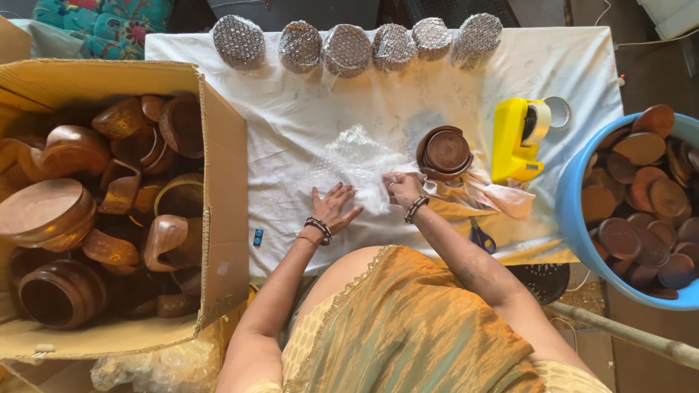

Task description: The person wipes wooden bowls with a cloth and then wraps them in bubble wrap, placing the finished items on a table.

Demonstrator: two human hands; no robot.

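Observation:
A sheet of clear bubble wrap (pixel 354 156) lies spread on the white cloth (pixel 306 109) in front of me. My left hand (pixel 333 207) rests flat on its near edge, fingers apart. My right hand (pixel 402 188) pinches the wrap's right near edge. Just beyond the right hand sits a round brown wooden container (pixel 445 152) with its lid on, touching the wrap. Both wrists wear dark bead bracelets.
Several bubble-wrapped bundles (pixel 346 48) line the far edge. A yellow tape dispenser (pixel 518 139) stands right of the container. A cardboard box (pixel 222 182) of wooden bowls is at left, a blue tub (pixel 571 211) of wooden lids at right. Blue-handled scissors (pixel 480 238) lie near my right arm.

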